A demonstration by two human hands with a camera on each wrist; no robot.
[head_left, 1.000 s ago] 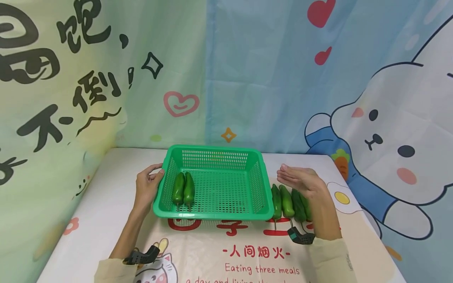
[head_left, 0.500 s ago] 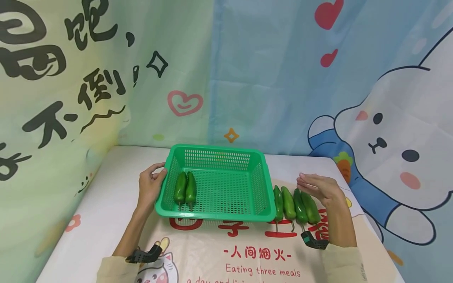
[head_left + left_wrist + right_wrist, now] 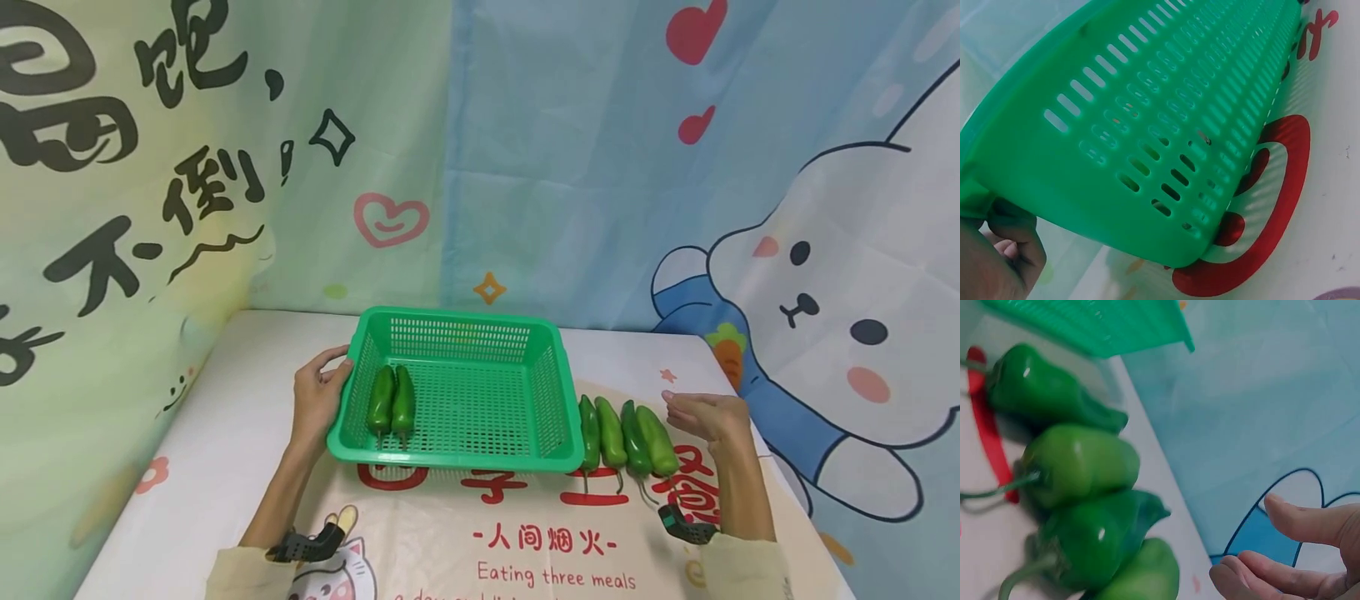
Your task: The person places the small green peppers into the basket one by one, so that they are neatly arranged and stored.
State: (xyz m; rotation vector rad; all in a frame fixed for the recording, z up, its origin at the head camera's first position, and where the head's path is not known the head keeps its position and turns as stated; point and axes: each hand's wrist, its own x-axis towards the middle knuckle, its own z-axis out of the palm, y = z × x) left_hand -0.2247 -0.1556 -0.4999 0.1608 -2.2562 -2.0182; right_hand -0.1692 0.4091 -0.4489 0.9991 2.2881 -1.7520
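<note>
A green plastic basket (image 3: 480, 461) stands mid-table, with two green chili peppers (image 3: 392, 404) lying side by side at its left end. My left hand (image 3: 315, 400) holds the basket's left rim; in the left wrist view its curled fingers (image 3: 1025, 240) come up under the rim at the corner. Several more green peppers (image 3: 633, 437) lie in a row on the table right of the basket, stems toward me. Just right of that row is my right hand (image 3: 708, 421), fingers relaxed and holding nothing. The right wrist view shows its thumb apart from its fingers, beside the peppers (image 3: 1082, 462).
A printed cloth (image 3: 555, 542) with red lettering covers the table. Behind the table hangs a curtain (image 3: 540, 167) with cartoon prints. Each wrist carries a black strap-on device (image 3: 309, 543).
My right hand has moved rightward and toward me, from beside the basket's right rim to past the pepper row, uncovering the rightmost peppers. My left hand stays on the basket rim.
</note>
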